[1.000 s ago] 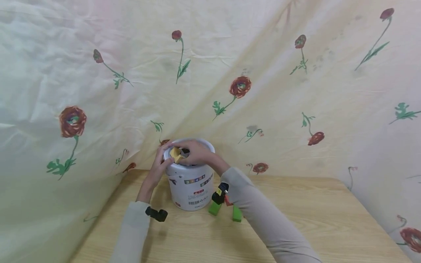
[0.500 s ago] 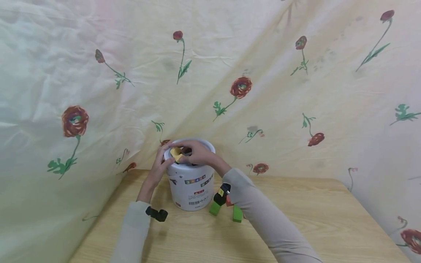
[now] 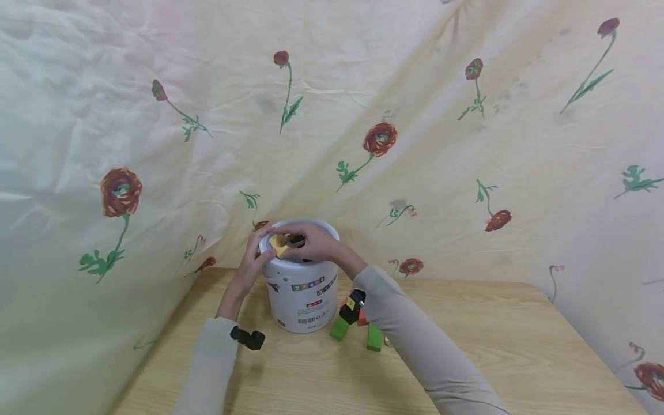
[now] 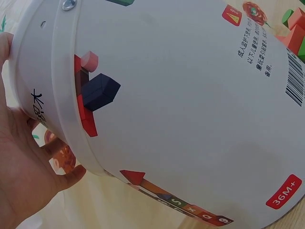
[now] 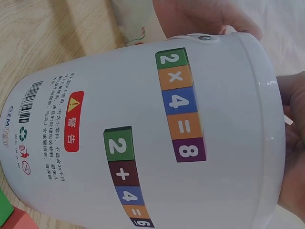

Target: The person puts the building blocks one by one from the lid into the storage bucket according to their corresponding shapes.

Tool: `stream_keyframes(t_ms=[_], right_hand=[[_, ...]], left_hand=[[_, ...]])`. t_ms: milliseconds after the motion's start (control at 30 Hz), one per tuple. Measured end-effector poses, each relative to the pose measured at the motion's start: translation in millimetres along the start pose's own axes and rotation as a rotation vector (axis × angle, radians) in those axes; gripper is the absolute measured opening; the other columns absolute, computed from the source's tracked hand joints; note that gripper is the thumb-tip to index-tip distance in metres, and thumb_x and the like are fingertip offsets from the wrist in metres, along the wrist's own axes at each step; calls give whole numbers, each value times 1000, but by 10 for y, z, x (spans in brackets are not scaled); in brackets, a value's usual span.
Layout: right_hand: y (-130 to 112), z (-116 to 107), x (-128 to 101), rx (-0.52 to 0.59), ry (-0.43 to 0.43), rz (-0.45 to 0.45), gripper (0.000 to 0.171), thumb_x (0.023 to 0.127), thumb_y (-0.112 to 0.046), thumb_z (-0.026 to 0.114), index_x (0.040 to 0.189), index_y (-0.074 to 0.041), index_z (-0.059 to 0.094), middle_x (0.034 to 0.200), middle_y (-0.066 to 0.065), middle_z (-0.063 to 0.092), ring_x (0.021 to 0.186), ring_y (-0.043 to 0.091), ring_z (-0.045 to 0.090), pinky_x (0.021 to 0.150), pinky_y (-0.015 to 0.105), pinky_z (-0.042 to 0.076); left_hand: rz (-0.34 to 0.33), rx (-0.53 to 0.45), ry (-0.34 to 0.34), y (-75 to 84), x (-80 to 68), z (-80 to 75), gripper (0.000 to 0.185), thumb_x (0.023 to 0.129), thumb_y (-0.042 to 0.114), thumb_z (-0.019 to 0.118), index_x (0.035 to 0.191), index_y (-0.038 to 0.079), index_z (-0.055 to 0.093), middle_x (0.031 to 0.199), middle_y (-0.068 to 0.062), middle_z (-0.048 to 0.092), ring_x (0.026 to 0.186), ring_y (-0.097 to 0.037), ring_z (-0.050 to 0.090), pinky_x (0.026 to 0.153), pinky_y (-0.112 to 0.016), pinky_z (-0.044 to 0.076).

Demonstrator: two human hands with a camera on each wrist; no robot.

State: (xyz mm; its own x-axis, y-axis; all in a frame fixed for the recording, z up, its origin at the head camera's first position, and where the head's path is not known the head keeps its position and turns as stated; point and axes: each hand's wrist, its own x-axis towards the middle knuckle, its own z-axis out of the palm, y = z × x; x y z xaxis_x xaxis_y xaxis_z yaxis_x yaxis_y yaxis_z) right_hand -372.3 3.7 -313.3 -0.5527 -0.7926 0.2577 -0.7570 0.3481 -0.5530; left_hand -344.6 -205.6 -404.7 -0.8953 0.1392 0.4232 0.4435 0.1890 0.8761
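Note:
A white toy-block bucket (image 3: pixel 303 297) stands upright on the wooden table, printed with coloured number blocks. My left hand (image 3: pixel 253 256) grips its rim at the left, thumb on the near side. In the left wrist view, that hand's spread fingers (image 4: pixel 71 177) curve round the bucket's top. My right hand (image 3: pixel 313 242) reaches over the opening from the right, fingers and thumb bent about a yellow block (image 3: pixel 278 244) with a hollow in it. A dark brownish piece (image 3: pixel 297 241) shows beside the yellow block. In the right wrist view, the bucket's wall hides much of the right hand (image 5: pixel 293 181).
Right of the bucket, green blocks (image 3: pixel 374 337) and red blocks (image 3: pixel 361 316) lie on the wooden table (image 3: pixel 467 346), partly under my right forearm. A flowered cloth (image 3: pixel 332 115) hangs behind the table and along its left side.
My right forearm has shifted slightly right, uncovering a bit more of the blocks beneath it. The right hand's fingers have moved slightly at the opening; the left hand stays on the rim.

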Motion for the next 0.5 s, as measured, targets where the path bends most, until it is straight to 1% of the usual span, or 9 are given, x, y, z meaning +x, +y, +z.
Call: stream_keyframes(t_ms=[200,333,433,500], right_hand=[[8,-8,-10,29,10,45,55,96,-12,69,148,-9,52,144,15,61,130,33,61,107,41,52],[12,-10,-18,40,22,49,55,95,-12,71,147,-7,54,141,15,63,129,32,62,105,40,53],[19,-4,-17,7,26,22,53,95,-13,71,145,-5,55,138,15,65,127,31,63,104,40,54],[20,2,-15,-56,14,25,50,96,-16,70,143,-6,58,135,13,67,125,29,64,103,37,55]], left_hand=[[10,-1,6,-18,11,0,60,100,24,49,156,14,31,166,-11,13,153,-38,16,122,-70,11],[18,6,5,-25,17,5,61,100,24,49,157,13,31,166,-12,13,153,-38,15,121,-71,11],[20,7,5,-23,20,11,62,99,23,48,157,13,31,166,-12,13,153,-39,15,121,-72,12],[18,9,5,-24,24,16,61,99,23,48,157,13,31,166,-12,13,153,-39,17,121,-71,12]])
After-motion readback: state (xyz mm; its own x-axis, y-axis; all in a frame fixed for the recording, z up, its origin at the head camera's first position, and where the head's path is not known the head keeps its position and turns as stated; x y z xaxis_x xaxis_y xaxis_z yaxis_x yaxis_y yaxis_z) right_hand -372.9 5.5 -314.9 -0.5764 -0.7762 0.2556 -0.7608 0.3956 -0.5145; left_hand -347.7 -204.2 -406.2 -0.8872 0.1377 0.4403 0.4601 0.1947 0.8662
